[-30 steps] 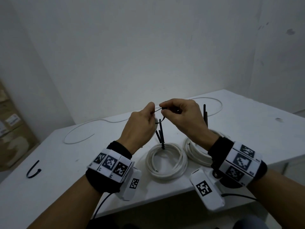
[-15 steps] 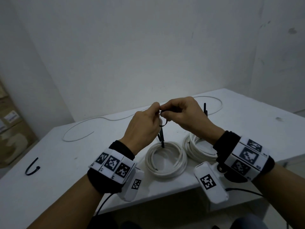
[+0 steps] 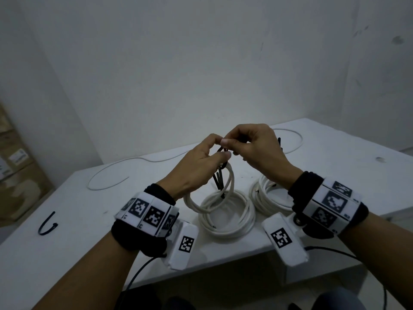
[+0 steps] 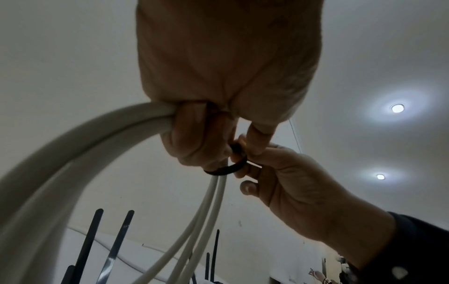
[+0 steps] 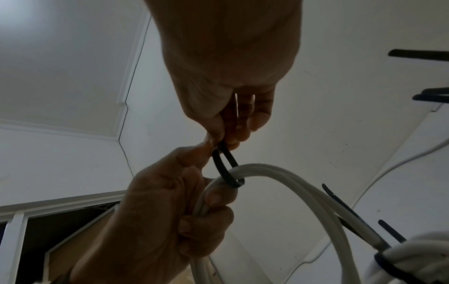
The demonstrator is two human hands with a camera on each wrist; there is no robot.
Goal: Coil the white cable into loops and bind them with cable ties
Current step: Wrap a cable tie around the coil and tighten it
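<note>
Above the white table (image 3: 89, 231), my left hand (image 3: 220, 149) grips a few raised strands of the white cable (image 3: 229, 186); its fingers curl round them in the left wrist view (image 4: 194, 142). A black cable tie (image 4: 227, 169) loops round those strands (image 5: 227, 173). My right hand (image 3: 233, 146) pinches the tie's upper part (image 5: 222, 148) against the left thumb. Under the hands lies a bound white coil (image 3: 230, 220) with black tie tails (image 3: 217, 180) standing up.
A second bound coil (image 3: 266, 198) lies to the right, partly behind my right wrist. Loose white cable (image 3: 105, 184) trails along the table's back. A spare black tie (image 3: 47, 224) lies at the left. Cardboard boxes (image 3: 15, 171) stand beyond the table's left edge.
My hands have drawn together. The tie, stretched between them a second ago, now forms a small loop round cable strands that hang from my left hand.
</note>
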